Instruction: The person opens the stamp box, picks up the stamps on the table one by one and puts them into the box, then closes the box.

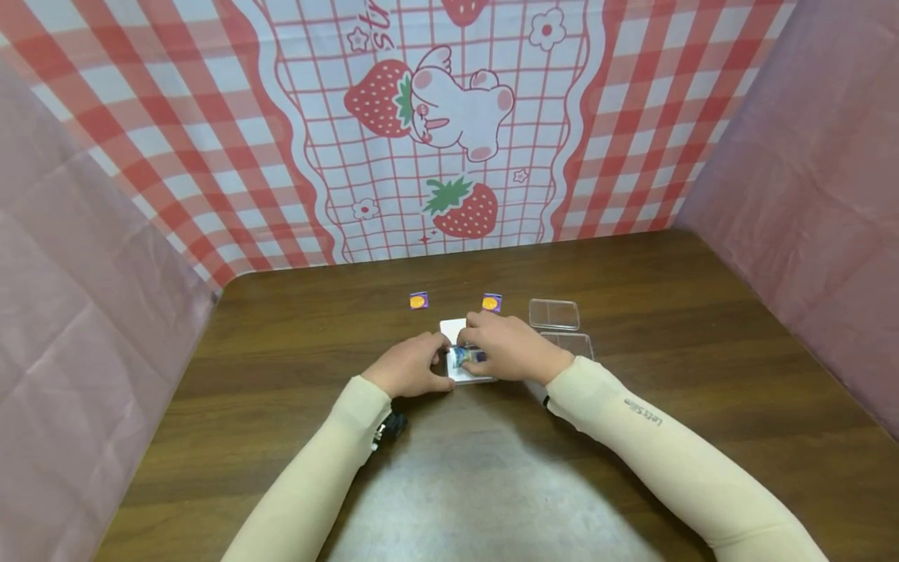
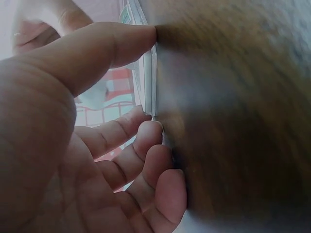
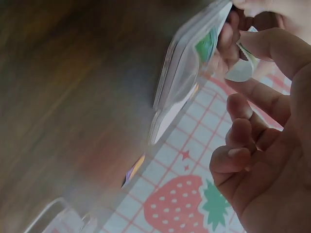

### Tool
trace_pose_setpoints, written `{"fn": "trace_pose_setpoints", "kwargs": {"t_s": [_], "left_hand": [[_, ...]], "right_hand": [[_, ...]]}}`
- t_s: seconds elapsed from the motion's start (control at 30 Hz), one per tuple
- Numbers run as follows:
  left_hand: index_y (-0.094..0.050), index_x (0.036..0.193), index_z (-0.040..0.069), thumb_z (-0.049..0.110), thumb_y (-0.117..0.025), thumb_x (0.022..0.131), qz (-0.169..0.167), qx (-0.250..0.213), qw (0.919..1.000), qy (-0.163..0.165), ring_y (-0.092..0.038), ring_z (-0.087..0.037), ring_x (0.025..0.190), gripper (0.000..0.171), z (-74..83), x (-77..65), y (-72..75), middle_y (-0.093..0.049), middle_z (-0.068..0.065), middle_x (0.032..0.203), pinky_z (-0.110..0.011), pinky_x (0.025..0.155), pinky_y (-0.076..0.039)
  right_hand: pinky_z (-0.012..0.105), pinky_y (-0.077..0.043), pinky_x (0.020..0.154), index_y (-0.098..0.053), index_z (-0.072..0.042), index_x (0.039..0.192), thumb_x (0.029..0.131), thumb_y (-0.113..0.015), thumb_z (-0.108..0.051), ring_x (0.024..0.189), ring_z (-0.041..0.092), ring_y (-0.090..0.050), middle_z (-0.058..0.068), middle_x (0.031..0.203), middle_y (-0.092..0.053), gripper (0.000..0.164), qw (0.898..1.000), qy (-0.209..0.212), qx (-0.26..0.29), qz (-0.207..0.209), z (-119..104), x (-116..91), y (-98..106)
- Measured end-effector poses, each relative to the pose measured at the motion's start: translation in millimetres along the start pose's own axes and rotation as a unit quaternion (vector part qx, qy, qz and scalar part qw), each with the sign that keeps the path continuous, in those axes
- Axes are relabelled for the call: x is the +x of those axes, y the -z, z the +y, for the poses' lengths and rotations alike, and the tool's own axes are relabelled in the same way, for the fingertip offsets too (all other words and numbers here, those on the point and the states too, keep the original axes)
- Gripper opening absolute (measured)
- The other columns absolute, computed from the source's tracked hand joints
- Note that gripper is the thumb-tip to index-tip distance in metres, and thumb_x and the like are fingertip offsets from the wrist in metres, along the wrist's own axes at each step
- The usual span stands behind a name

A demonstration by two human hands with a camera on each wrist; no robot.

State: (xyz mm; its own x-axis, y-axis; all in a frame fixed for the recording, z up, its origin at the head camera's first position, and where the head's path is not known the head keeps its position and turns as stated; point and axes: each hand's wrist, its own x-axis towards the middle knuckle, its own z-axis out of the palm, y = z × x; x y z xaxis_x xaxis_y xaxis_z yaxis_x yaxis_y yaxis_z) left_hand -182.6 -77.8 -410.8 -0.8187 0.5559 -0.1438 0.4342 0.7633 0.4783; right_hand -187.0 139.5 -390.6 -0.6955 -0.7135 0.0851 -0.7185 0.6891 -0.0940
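Strawberry-print cloth (image 1: 449,172) and pink drapes (image 1: 794,203) wall the wood-grain table (image 1: 295,343). On it, the left hand (image 1: 410,364) holds a clear case (image 1: 463,377); just above, the right hand (image 1: 511,347) pinches a serrated-edged scrap (image 3: 240,72). 2 purple-and-orange squares (image 1: 418,300) lie beyond.

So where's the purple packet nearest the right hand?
In the head view, that packet lies just beyond the right hand, between the other packet on its left and a clear case on its right.

The wooden tabletop (image 1: 281,351) bears two purple-and-orange square packets (image 1: 418,300) (image 1: 492,303), two clear plastic rectangles (image 1: 554,314) (image 1: 570,342) and two white rectangular panels (image 1: 453,328) (image 1: 467,377). One white-and-green strip (image 3: 241,70) is above it.
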Motion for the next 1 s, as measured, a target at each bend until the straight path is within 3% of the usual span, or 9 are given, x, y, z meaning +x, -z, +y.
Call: {"fn": "trace_pose_setpoints", "kwargs": {"t_s": [0.23, 0.6, 1.0], "left_hand": [[-0.061, 0.122, 0.012, 0.033, -0.085, 0.085, 0.004, -0.013, 0.9999, 0.0, -0.057, -0.016, 0.09, 0.05, -0.8, 0.4, -0.6, -0.061, -0.001, 0.102, -0.037, 0.083, -0.049], [-0.061, 0.125, 0.011, 0.035, -0.085, 0.086, 0.002, -0.021, 0.9998, 0.0, -0.057, -0.016, 0.09, 0.052, -1.7, 0.2, -0.1, -0.061, -0.001, 0.101, -0.037, 0.083, -0.049], [-0.061, 0.123, 0.012, 0.034, -0.085, 0.086, 0.002, -0.027, 0.9996, 0.005, -0.057, -0.017, 0.089, 0.05, -1.2, 0.0, -0.8, -0.06, -0.001, 0.1, -0.036, 0.082, -0.049]], "right_hand": [[0.032, -0.049, 0.059, -0.073, -0.017, 0.107, 0.088, -0.08, -0.035, 0.08, 0.013, -0.052, 0.0, 0.096, -0.058, 0.028, 1.0, 0.012, -0.013, 0.014, -6.2, 1.6, -7.3], [0.033, -0.049, 0.06, -0.073, -0.014, 0.112, 0.089, -0.08, -0.037, 0.079, 0.013, -0.052, 0.002, 0.098, -0.058, 0.033, 1.0, -0.014, -0.013, -0.024, -8.1, 3.8, -9.6], [0.033, -0.05, 0.061, -0.075, -0.014, 0.112, 0.089, -0.081, -0.042, 0.077, 0.013, -0.053, 0.002, 0.098, -0.06, 0.036, 0.999, -0.021, -0.011, -0.034, -8.5, 5.8, -9.6]]}}
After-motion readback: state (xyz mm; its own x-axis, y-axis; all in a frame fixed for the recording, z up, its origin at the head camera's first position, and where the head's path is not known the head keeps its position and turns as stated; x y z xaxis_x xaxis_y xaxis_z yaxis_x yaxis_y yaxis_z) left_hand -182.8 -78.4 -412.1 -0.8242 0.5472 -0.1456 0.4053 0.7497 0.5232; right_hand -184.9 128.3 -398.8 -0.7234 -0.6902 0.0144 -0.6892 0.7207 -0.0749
